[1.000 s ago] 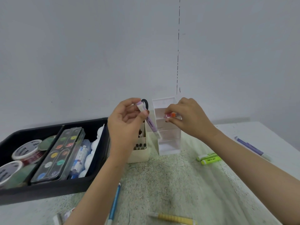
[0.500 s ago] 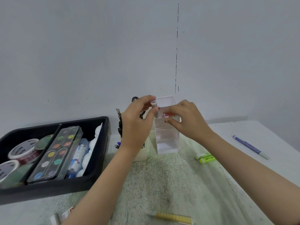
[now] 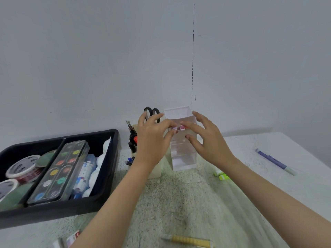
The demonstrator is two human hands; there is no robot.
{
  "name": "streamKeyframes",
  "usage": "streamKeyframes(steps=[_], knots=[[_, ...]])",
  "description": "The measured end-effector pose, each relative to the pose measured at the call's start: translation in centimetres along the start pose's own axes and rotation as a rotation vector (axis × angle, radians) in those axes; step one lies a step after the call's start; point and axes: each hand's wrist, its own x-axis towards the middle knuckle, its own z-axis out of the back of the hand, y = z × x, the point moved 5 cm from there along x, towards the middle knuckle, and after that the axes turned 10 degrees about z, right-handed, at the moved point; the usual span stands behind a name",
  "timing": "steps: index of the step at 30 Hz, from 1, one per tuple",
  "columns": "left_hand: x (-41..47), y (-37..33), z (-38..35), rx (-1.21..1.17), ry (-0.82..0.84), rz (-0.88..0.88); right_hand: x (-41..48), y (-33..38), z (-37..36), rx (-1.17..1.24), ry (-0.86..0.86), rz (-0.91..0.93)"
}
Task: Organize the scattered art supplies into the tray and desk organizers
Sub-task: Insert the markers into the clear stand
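A clear stepped organizer stands at the back of the desk. Two marker caps show in its upper compartment: a purple marker and a pink-capped marker. My left hand pinches the purple marker's cap between thumb and index finger, its other fingers raised. My right hand has its fingers spread, and the index fingertip touches the pink cap. A black tray at the left holds a watercolour palette, tape rolls and paint tubes.
A cream pen holder with black scissors and brushes stands behind my left hand. Loose on the desk lie green highlighters, a purple pen, a yellow pen and a small packet. The wall is close behind.
My left hand carried the purple marker from beside the pen holder to the organizer and lowered it in. My right hand's fingers spread away from the pink-capped marker.
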Motion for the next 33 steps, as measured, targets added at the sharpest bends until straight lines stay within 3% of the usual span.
streamKeyframes(steps=[11, 15, 18, 22, 30, 33], knots=[[-0.3, -1.3, -0.7, 0.038, 0.013, -0.035, -0.7, -0.2, 0.2, -0.08, 0.084, 0.057], [-1.7, -1.4, -0.7, 0.04, -0.064, 0.002, -2.9, -1.7, 1.2, -0.01, -0.013, -0.03], [-4.4, -2.2, -1.6, -0.046, -0.082, -0.102, -6.6, -3.5, 1.9, -0.081, -0.05, -0.085], [-8.3, -3.7, -4.6, -0.123, 0.151, -0.221, -12.7, -5.4, 1.8, -0.239, 0.137, -0.138], [-10.7, -5.1, -11.0, -0.187, 0.499, -0.026, -16.4, -6.1, 3.4, -0.298, 0.237, -0.198], [-10.8, -5.9, -13.8, -0.05, 0.589, -0.079, -16.8, -5.9, 3.7, -0.337, 0.266, -0.174]])
